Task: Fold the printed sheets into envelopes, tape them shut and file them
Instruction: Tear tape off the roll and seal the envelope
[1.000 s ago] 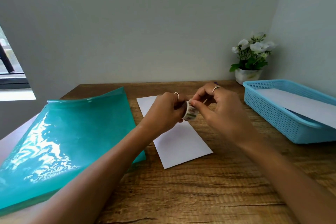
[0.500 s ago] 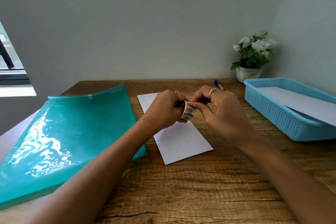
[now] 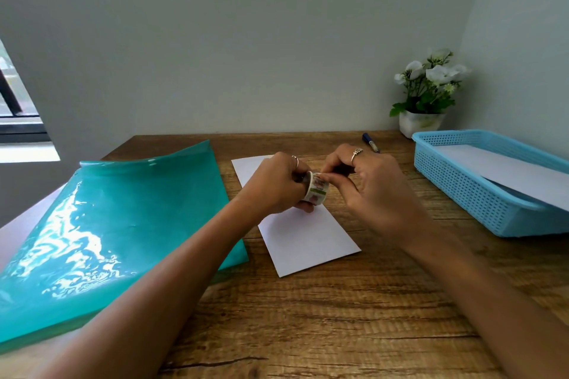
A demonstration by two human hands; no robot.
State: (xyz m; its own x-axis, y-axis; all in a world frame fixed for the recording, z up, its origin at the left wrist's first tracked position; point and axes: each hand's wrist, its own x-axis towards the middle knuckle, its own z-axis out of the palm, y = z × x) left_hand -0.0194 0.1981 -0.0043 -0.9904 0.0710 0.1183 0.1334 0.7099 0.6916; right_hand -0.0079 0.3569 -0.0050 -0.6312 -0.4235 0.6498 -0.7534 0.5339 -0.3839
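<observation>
Wooden desk [image 3: 308, 317] below, the left hand [image 3: 274, 188] has its grip closed around the patterned tape roll [image 3: 315, 188], steadying it so the right hand [image 3: 375, 191] can pinch and pick at the loose end. Both hover over the folded white sheet [image 3: 304, 240], awaiting sealing. Since a second ago, the roll has turned slightly, and a pen [image 3: 370, 142] is uncovered.

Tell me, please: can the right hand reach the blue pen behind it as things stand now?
Probably yes. The pen lies in the open just beyond the right hand, with nothing between them. But that hand's fingers are picking at the tape roll now.
</observation>
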